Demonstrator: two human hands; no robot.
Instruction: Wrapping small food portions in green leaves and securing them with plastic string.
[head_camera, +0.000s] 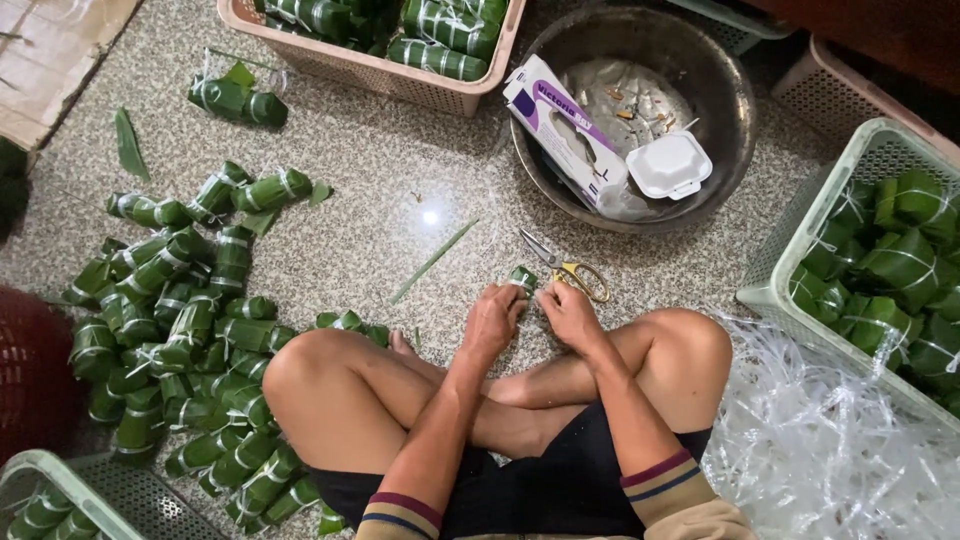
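Note:
I sit cross-legged on a speckled floor. My left hand (492, 318) and my right hand (568, 314) meet just past my shins, both closed around one small green leaf-wrapped bundle (522, 279) bound with pale string. Only the bundle's top end shows above my fingers. Yellow-handled scissors (565, 266) lie on the floor right beyond my right hand.
A heap of tied leaf bundles (180, 320) covers the floor on my left. A pink basket (380, 68) of bundles stands ahead, a green basket (790, 290) at right, another basket (60, 475) at lower left. A metal basin (730, 130) holds a box and a white container. Loose plastic string (830, 440) lies at right.

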